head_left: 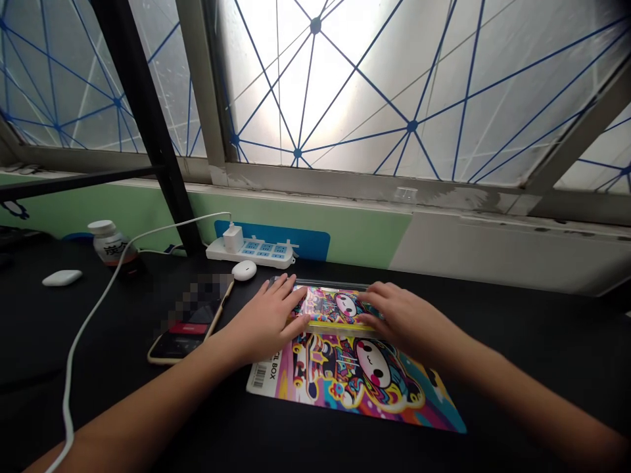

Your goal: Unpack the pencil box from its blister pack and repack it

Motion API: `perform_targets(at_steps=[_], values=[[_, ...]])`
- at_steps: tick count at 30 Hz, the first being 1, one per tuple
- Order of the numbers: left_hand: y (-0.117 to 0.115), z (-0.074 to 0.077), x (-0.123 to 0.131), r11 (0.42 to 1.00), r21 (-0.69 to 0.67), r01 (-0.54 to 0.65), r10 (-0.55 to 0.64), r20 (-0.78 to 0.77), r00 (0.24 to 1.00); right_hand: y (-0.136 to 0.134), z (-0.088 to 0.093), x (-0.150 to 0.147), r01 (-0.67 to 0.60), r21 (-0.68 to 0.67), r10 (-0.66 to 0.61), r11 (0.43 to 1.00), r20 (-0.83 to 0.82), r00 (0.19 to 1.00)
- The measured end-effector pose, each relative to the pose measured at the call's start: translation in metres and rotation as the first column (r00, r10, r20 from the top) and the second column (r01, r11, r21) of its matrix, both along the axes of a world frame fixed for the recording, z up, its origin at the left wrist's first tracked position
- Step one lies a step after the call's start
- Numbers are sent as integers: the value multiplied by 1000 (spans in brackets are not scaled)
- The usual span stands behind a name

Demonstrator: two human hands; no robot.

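Note:
A pencil box with a bright cartoon print lies crosswise on the dark tabletop, with clear edging along its sides. My left hand rests over its left end, fingers stretched out and thumb along the near edge. On the right end lies my right hand, its fingers spread across the top and its thumb near the front edge. A flat card with the same character, a barcode and the partly covered words "PENCIL BOX" sits in front of the box, extending toward me. My hands hide both ends of the box.
Left of my hand lies a phone in a light case. Behind are a round white case and a power strip with a charger. Its white cable runs past my left arm. A bottle stands farther left, near a white case.

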State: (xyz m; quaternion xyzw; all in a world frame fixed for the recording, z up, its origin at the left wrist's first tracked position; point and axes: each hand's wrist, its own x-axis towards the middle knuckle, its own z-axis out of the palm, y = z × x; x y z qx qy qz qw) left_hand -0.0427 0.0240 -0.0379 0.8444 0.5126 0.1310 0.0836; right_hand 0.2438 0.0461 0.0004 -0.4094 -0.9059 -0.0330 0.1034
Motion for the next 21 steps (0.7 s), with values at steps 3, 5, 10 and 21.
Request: perform_targets(at_steps=[3,5,10,21], values=[[1,0,0,1000,7,10,-10,3,1000,35,4,23,58,-254,-56,966,13,998],[1,1,0,1000,8,7,-7,-1,1000,48,4,29,35,-358,-35,933,6,999],[-1,9,3,1000,-12,-19,18,-35,999,52,1,21,29,-266,-24,963,22,999],[1,24,-17,963,268,-40,13,101,995,0,-16,19,0,250,32,968,-122,992]])
